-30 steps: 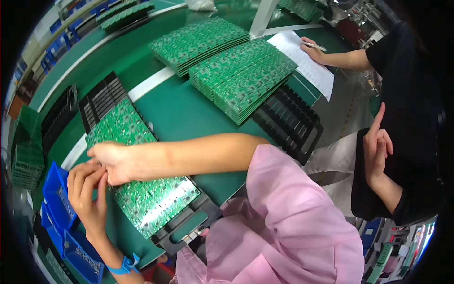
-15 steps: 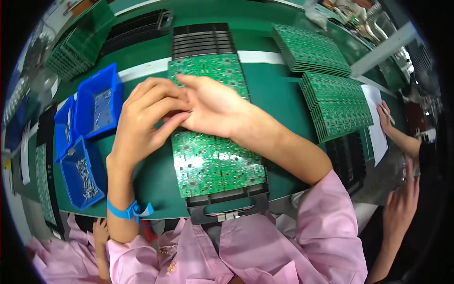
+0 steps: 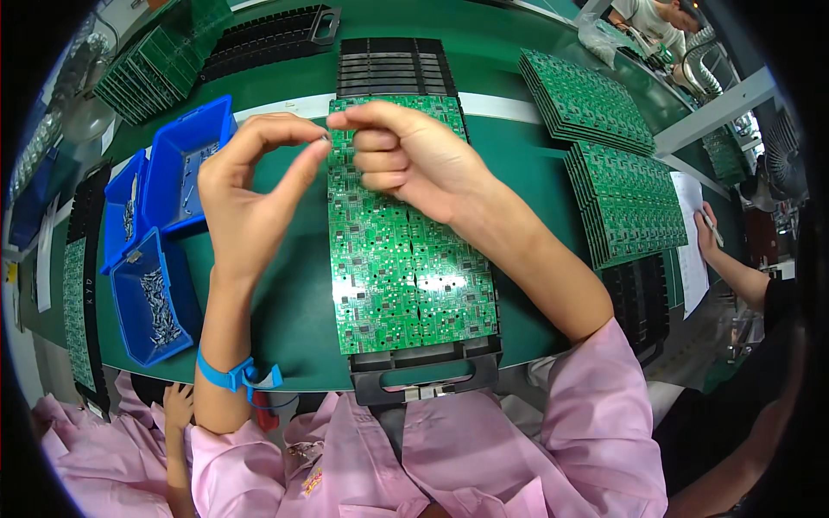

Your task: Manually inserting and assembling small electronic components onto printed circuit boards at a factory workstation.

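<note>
My left hand (image 3: 246, 203), with a blue strap (image 3: 229, 373) on its wrist, pinches a tiny dark-and-silver part (image 3: 325, 136) between thumb and index finger. Close by on the right is my right hand (image 3: 423, 164), its fingers curled into the palm and its index finger stretched toward the tiny part. Whatever the curled fingers hold, if anything, is hidden. Below both hands a green circuit board panel (image 3: 414, 268) lies in a black slotted carrier (image 3: 367, 388) with a handle at its near end. The hands hover over the panel's far half and cover some of it.
On the left stand blue bins (image 3: 155, 352) with small silvery parts. Stacked circuit boards (image 3: 626, 194) are on the right, more at the far left. A co-worker's hand (image 3: 710, 231) holds a pen over white paper (image 3: 688, 194). Another person's hand (image 3: 179, 404) shows lower left.
My hands have come apart slightly and moved a little farther up over the panel. The left thumb and index now show the tiny part; the right hand's fingers have curled in.
</note>
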Tool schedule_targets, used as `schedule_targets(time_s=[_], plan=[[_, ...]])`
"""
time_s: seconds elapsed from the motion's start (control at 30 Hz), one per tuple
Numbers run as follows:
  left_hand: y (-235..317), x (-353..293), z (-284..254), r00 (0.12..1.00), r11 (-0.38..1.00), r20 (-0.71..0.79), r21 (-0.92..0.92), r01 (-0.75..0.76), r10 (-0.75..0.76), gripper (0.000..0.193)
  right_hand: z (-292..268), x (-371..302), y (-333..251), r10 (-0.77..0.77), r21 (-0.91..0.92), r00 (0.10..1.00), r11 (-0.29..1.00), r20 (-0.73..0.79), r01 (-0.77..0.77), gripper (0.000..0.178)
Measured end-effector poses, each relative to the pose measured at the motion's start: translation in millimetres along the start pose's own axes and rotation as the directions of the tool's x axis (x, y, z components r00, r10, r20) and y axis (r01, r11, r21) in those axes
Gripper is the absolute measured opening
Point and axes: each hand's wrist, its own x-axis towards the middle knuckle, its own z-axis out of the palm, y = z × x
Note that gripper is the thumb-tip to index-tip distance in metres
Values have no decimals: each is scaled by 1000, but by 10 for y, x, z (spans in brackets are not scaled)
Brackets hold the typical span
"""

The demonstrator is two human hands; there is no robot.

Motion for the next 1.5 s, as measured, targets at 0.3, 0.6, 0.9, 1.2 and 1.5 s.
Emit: schedule_targets(time_s=[0.3,0.6,0.9,1.2,1.5], plan=[[-26,-27,-32,996,973,-68,218,72,-59,10,182,-7,51,-366,-617,929,745,-59,254,14],[-69,-50,-17,992,971,-121,238,11,19,11,190,-16,125,-166,-340,977,934,-133,113,16],[-26,-75,-28,981,994,-175,56,91,-80,10,215,-27,165,-136,-252,985,962,-109,105,15],[-14,-73,-72,984,992,-162,79,95,-81,9,259,-55,184,-128,-281,984,956,-125,89,14],[79,-122,-200,967,991,-242,81,103,-80,9,424,-40,164,-161,-345,985,929,-61,130,19]])
